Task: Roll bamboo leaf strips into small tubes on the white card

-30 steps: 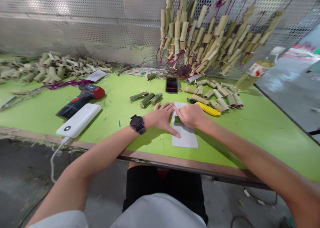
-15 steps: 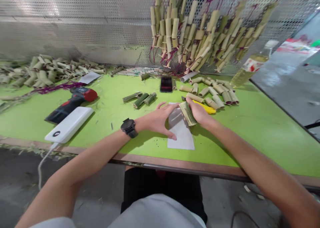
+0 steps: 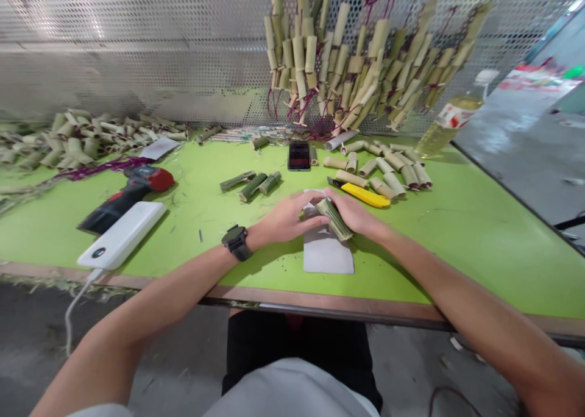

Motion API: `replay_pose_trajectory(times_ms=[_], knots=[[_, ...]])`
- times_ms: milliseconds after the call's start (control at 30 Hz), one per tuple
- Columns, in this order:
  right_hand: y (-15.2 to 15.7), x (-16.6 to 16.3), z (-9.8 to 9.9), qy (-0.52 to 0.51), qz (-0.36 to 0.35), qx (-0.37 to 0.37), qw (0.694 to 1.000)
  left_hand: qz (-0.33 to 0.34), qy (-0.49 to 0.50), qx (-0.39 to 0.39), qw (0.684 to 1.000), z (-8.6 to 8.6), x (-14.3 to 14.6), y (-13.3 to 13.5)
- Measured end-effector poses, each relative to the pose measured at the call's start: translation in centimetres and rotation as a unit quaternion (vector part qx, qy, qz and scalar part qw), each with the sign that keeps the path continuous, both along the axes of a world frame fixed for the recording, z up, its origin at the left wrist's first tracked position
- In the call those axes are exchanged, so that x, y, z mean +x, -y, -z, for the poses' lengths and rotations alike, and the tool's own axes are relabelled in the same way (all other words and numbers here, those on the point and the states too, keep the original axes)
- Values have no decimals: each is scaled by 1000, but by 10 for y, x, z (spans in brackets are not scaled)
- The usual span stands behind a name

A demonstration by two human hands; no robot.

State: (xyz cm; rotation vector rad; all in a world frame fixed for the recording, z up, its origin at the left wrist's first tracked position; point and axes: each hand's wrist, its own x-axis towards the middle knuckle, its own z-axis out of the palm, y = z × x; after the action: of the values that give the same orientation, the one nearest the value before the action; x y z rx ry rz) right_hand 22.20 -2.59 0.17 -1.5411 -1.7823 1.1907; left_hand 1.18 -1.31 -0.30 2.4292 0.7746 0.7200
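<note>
A short piece of bamboo tube point(image 3: 337, 222), green and streaked, lies tilted between my two hands, above a sheet of whitish paper point(image 3: 327, 258). My right hand point(image 3: 354, 213) is wrapped along its right side, most fingers hidden behind it. From the left, my left hand point(image 3: 292, 217) closes round the tube's far end, thumb against its side and fingers curled over the top. Just beyond my right hand a yellow box cutter point(image 3: 365, 194) lies on the green table point(image 3: 256, 258). Dark specks dot the tabletop beside the paper.
Three green bamboo pieces point(image 3: 253, 187) lie ahead on the left, several paler ones point(image 3: 393, 167) ahead on the right. A cordless drill point(image 3: 128, 197) and white power bank point(image 3: 122, 234) are at left. A phone point(image 3: 298, 155) stands behind; a bottle point(image 3: 450, 124) is at right.
My left hand has gone from spread fingers beside the tube to closing round its end. The tube has tipped slightly and moved a little toward me; the box cutter shows more fully.
</note>
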Motion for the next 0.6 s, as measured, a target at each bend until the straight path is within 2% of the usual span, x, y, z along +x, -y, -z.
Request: replay_pose_trajectory(times_ms=[100, 267, 367, 500, 600], knots=[[0, -1, 0, -17, 7, -20, 1000, -9, 38, 21, 999, 3, 1, 0], [-2, -2, 5, -24, 22, 18, 999, -24, 121, 61, 990, 8, 5, -1], [-3, -2, 8, -46, 24, 15, 999, -51, 138, 51, 988, 9, 5, -3], [-3, -3, 12, -77, 64, -18, 995, -82, 145, 51, 985, 10, 3, -5], [-4, -3, 15, -93, 74, -10, 993, -91, 147, 63, 983, 10, 3, -5]])
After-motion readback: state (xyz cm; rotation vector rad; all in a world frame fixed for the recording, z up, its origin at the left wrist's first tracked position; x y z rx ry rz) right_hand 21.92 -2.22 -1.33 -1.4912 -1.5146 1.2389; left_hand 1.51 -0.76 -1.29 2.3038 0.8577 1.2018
